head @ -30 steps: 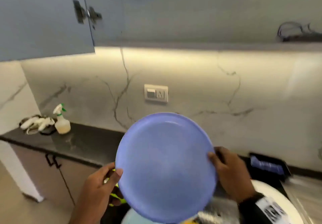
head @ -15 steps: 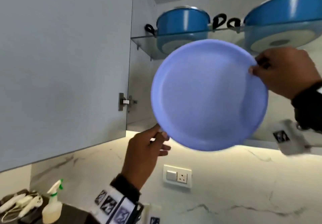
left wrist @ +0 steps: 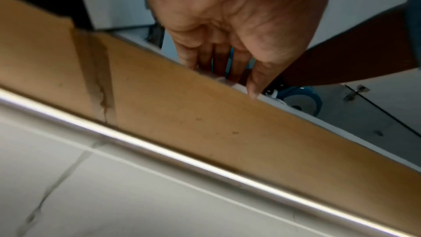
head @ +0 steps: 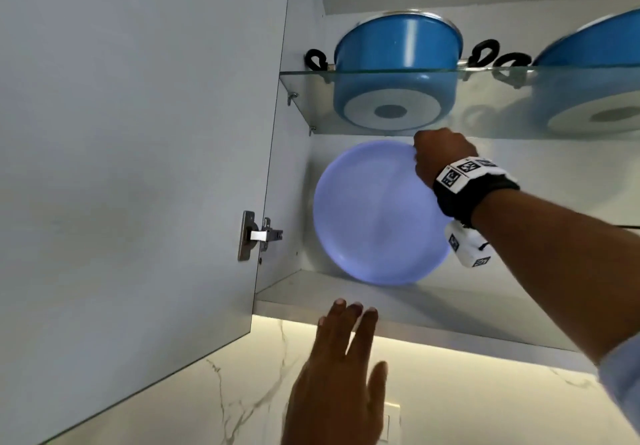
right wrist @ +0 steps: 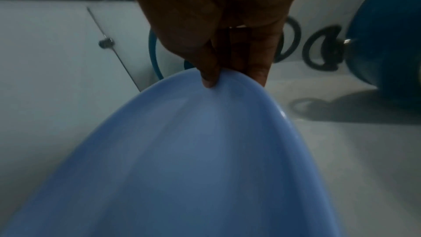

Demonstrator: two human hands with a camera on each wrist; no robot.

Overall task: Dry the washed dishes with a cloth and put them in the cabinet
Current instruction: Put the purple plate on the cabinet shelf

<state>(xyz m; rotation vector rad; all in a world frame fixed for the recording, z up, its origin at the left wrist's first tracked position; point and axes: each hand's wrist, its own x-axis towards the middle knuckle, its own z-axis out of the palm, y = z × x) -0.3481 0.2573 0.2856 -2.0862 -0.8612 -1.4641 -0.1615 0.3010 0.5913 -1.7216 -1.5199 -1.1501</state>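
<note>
Your right hand (head: 441,160) pinches the blue plate (head: 377,216) by its top rim, tilted on the cabinet's bottom shelf (head: 450,302); only your right wrist view shows the thumb (right wrist: 208,77) gripping it. Your left hand (head: 341,375) hangs open below, holding nothing.

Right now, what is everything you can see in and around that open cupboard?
plate: one, lilac-blue, tilted on edge inside the cabinet's lower compartment
pots: two, blue with black handles, on the glass shelf
cabinet door: one, grey, swung open at left
hinge: one, metal, on the door's inner edge
wall: white marble with grey veins, below the cabinet
wall socket: one, white, partly hidden
right hand: pinches the plate's upper rim
left hand: open, below the cabinet floor, holding nothing
</note>
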